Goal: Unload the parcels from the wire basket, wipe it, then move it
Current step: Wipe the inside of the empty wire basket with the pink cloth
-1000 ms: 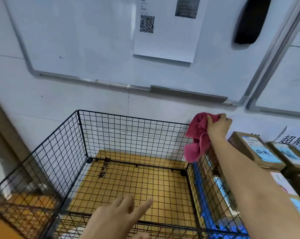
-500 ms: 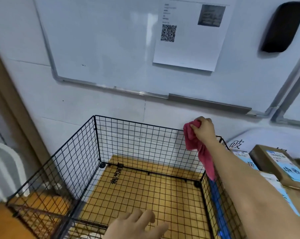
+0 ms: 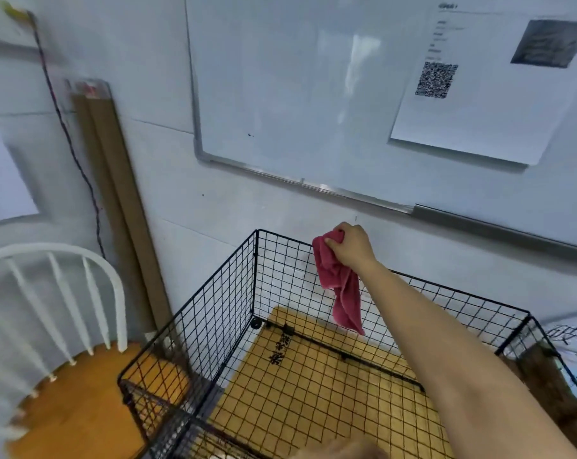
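Lower left stands a chair [image 3: 48, 293]. Beside it the wire basket [image 3: 197, 342] sits lower centre, open side up. At its back rim the right hand [image 3: 351, 245] grips a pink cloth [image 3: 341, 286], which hangs long axis downward. The left hand [image 3: 340, 450], at the bottom edge, is blurred and cut off, fingers unreadable. Parcels [image 3: 545, 385] blur lower right.

A whiteboard [image 3: 297, 94] hangs on the pale wall [image 3: 187, 226], a white-backed wooden chair [image 3: 65, 409] below.
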